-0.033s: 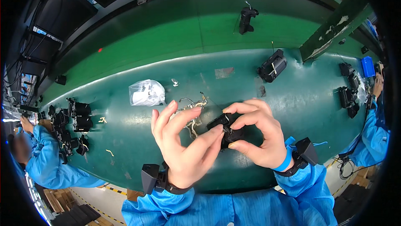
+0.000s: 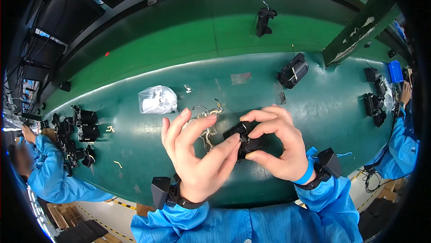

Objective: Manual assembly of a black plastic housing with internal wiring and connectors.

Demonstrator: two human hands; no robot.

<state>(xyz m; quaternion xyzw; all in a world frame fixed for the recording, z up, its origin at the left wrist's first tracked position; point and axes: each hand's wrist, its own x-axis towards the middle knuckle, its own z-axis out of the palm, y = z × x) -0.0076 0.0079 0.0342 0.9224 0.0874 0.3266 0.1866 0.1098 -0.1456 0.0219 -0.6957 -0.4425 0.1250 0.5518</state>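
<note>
My right hand (image 2: pixel 282 146) grips a small black plastic housing (image 2: pixel 251 145) between its curled fingers and thumb, a little above the bench. At the housing's left side, my left hand (image 2: pixel 197 157) brings two fingertips together in a pinch against it. Whatever sits in that pinch is too small or hidden to tell. The other left fingers are raised and spread. Just behind the left hand lies a tangle of flat flexible cables with metallic connectors (image 2: pixel 209 130), partly covered by the fingers.
A clear plastic bag with white contents (image 2: pixel 158 100) lies to the left. Black housings stand on the right (image 2: pixel 292 71), on the back ledge (image 2: pixel 266 22), and in a cluster at far left (image 2: pixel 85 126). A green post (image 2: pixel 359 36) rises at right. Co-workers sit at both ends.
</note>
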